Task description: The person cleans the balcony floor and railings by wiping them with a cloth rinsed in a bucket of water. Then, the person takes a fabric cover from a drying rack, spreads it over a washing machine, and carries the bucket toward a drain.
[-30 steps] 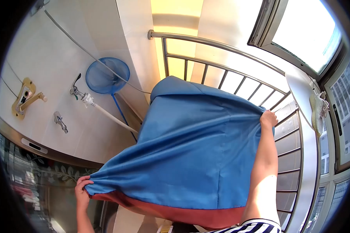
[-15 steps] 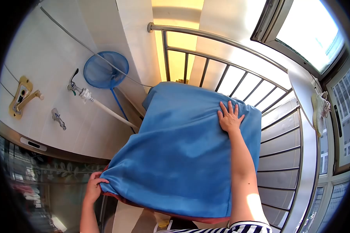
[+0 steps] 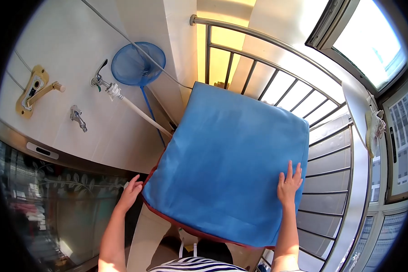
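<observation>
A blue cloth cover (image 3: 231,158) with a dark red lower edge drapes over a large boxy thing, which it hides. Its top lies mostly smooth. Beside the cover's near left corner is my left hand (image 3: 130,194), its fingers stretched out at the red edge and not gripping the cloth. My right hand (image 3: 289,186) rests on the blue cloth near its right side, open with fingers spread.
Metal railings (image 3: 276,75) run behind and to the right. On the left wall are a lever tap (image 3: 102,81) with a white pipe, a small tap (image 3: 78,119) and a hand crank (image 3: 36,93). A blue net (image 3: 138,63) leans there. A shoe (image 3: 372,131) sits by the window.
My left hand has let go of the bunched corner, and the cloth there now lies flatter. My right hand has slid nearer to me along the right side. The view has shifted slightly.
</observation>
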`<act>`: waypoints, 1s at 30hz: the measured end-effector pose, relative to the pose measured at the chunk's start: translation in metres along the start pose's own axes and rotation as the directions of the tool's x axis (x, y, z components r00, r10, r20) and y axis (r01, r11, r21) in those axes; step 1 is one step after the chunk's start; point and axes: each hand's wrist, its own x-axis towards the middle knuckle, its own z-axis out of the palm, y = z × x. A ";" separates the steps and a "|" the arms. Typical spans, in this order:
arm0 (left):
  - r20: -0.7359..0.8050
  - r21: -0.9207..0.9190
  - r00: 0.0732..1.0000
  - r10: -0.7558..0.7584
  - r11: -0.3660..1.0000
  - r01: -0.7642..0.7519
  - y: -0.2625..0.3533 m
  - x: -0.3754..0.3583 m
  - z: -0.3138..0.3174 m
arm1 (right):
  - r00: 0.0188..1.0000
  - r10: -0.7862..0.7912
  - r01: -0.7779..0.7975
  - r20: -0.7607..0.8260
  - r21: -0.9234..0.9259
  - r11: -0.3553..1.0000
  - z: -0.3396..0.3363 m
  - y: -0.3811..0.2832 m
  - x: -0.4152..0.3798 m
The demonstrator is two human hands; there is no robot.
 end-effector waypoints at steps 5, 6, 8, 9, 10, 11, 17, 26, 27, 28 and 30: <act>0.070 0.146 0.997 -0.022 0.989 0.011 -0.041 -0.018 0.015 | 0.970 0.197 -0.172 0.143 -0.170 0.970 0.003 -0.007 -0.065; 0.043 0.005 0.993 -0.109 0.994 0.109 -0.034 -0.024 0.019 | 0.978 0.170 -0.139 0.121 -0.232 0.963 0.004 -0.008 -0.062; 0.042 -0.126 0.977 -0.209 0.969 0.213 -0.027 -0.026 0.022 | 0.991 0.111 -0.086 0.075 -0.280 0.956 0.007 0.000 -0.052; 0.014 -0.127 0.991 -0.137 0.982 0.137 -0.028 -0.028 0.022 | 0.996 0.073 -0.056 0.053 -0.264 0.963 0.009 0.008 -0.045; -0.007 -0.127 0.999 -0.051 0.991 0.049 -0.027 -0.025 0.023 | 0.994 0.089 -0.071 0.056 -0.268 0.961 0.004 0.008 -0.038; -0.021 -0.187 0.999 -0.039 0.982 0.035 -0.020 -0.027 0.024 | 0.993 0.073 -0.051 0.089 -0.227 0.973 -0.005 0.006 -0.031; 0.064 -0.298 0.997 0.039 0.954 -0.018 -0.033 0.003 0.011 | 0.976 0.157 -0.112 -0.150 0.267 0.957 -0.038 0.075 -0.108; 0.269 -0.063 0.931 0.247 0.969 -0.239 -0.014 0.046 -0.006 | 0.808 0.588 -0.486 0.021 0.587 0.648 0.042 0.112 -0.218; 0.256 0.036 0.921 0.293 0.950 -0.312 -0.005 0.050 -0.018 | 0.749 0.660 -0.559 -0.051 0.486 0.672 0.042 0.109 -0.230; 0.227 0.111 0.913 0.339 0.922 -0.370 0.003 0.051 -0.020 | 0.704 0.697 -0.619 -0.133 0.365 0.695 0.028 0.111 -0.228; 0.173 0.083 0.883 0.437 0.887 -0.455 0.038 0.056 -0.023 | 0.731 0.613 -0.522 -0.298 0.335 0.785 -0.011 0.096 -0.215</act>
